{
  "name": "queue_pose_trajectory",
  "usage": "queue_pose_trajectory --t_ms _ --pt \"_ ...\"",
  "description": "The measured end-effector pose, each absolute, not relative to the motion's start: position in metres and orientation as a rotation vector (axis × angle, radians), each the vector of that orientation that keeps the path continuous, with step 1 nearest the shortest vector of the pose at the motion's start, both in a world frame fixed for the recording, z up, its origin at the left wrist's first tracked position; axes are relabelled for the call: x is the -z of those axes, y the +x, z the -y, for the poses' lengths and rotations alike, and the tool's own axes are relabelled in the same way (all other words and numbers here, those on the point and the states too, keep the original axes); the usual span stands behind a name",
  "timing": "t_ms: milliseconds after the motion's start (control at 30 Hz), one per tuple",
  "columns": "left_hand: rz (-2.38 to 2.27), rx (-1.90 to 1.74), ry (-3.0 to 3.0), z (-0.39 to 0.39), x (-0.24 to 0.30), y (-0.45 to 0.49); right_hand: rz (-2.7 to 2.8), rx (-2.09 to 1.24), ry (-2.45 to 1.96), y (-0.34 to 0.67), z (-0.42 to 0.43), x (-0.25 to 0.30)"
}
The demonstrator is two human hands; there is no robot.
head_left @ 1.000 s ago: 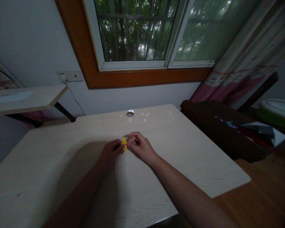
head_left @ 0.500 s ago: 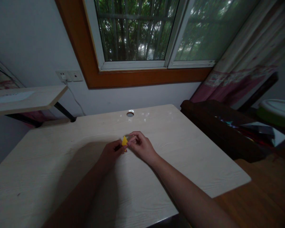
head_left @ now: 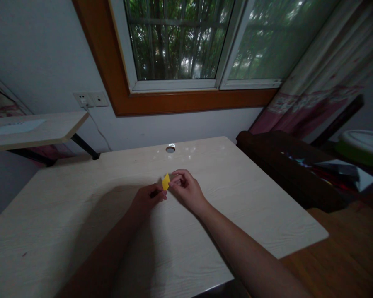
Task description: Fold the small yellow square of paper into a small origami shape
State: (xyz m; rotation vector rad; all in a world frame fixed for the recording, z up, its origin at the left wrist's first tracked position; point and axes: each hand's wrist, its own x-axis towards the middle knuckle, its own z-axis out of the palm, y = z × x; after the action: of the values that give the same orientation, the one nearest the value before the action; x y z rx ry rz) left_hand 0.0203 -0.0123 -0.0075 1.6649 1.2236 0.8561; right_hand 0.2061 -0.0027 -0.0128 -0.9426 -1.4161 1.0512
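Observation:
A small piece of folded yellow paper (head_left: pixel 165 182) is held up over the pale wooden desk (head_left: pixel 211 174), between my two hands. My left hand (head_left: pixel 147 196) pinches its lower left side, thumb in front. From the right, the thumb and fingertips of my right hand (head_left: pixel 188 186) close on its right edge; its other fingers are curled. The fingers partly cover the paper, so its full shape is hidden.
A round cable hole (head_left: pixel 170 149) is near the desk's back edge. A raised shelf (head_left: pixel 49 132) on black legs stands at the left. Beyond the right edge are dark wooden furniture (head_left: pixel 286 165) and a green container (head_left: pixel 360 149) with a pale lid.
The yellow paper has turned and shifted slightly right and up, showing a slanted outline instead of a pointed triangle. My right hand has shifted slightly; the left stays nearly in place.

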Motion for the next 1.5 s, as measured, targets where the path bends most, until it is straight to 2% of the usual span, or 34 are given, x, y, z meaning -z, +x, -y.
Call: queue_pose_trajectory --t_ms 600,1500 --pt "-1.208 -1.009 1.496 0.010 0.005 0.019 1.429 -1.068 -0.964 0.207 0.001 0.011" --pt "-1.228 -1.047 1.514 0.012 0.002 0.019 1.385 -1.127 -0.933 0.208 0.002 0.013"
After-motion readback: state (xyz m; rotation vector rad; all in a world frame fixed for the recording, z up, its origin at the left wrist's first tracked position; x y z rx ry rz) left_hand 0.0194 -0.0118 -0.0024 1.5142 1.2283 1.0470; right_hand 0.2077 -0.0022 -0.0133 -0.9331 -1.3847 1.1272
